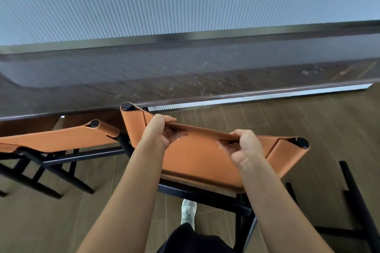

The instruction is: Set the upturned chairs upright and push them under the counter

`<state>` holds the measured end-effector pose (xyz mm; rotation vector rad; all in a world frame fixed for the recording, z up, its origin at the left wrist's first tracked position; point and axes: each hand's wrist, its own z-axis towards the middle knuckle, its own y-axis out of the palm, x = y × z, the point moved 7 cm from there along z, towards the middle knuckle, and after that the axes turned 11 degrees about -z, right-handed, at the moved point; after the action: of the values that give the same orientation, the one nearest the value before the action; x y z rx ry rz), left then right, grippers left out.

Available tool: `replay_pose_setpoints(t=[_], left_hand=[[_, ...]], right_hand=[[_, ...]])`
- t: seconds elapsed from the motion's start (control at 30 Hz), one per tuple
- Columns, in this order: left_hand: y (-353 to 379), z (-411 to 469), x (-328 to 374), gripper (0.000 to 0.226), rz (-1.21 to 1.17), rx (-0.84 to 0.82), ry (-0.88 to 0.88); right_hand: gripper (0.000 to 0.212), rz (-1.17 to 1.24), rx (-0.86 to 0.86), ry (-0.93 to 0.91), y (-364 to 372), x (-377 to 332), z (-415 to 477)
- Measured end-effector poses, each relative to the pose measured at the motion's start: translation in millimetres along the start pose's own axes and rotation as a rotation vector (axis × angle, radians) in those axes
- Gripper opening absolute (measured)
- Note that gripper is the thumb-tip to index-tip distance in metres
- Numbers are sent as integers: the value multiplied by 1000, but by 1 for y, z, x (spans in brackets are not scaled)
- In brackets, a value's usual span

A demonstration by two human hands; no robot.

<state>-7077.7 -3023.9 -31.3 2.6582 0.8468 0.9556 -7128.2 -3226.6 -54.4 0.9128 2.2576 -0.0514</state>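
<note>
At the centre of the frame, the backrest top of the orange chair (205, 162) is gripped by the left hand (159, 132) and the right hand (242, 148), fingers curled over its edge. It is seen upright, just before the counter (185, 80). At the left, a second chair (61, 137) is tucked partly under it.

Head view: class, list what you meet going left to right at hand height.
Neighbouring orange chair → left hand → right hand, both gripping the held chair → rightmost black cap → black frame at far right.
</note>
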Motion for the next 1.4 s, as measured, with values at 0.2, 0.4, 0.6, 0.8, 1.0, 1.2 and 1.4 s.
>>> replay_pose_setpoints(t=[0.2,0.4,0.6,0.8,1.0,1.2,1.4], left_hand=[[18,14,12,11,39,7,10],[30,31,23,12,91,11,-12],[48,53,35,19,123,52,-32],[66,77,63,20,83,84,-22],[77,95,113,20,-89,85,104],[76,126,132,15,-276,138,160],[47,173,96,16,-372,230,121]], right_hand=[[8,-11,-12,17,7,-16,10],[8,-1,-14,26,9,-31,24],[12,38,-24,63,19,-52,39],[16,31,-36,36,52,-84,59],[18,0,-117,-61,108,-116,87],[23,39,-127,-132,144,-126,126],[20,-79,-63,-54,141,-94,179]])
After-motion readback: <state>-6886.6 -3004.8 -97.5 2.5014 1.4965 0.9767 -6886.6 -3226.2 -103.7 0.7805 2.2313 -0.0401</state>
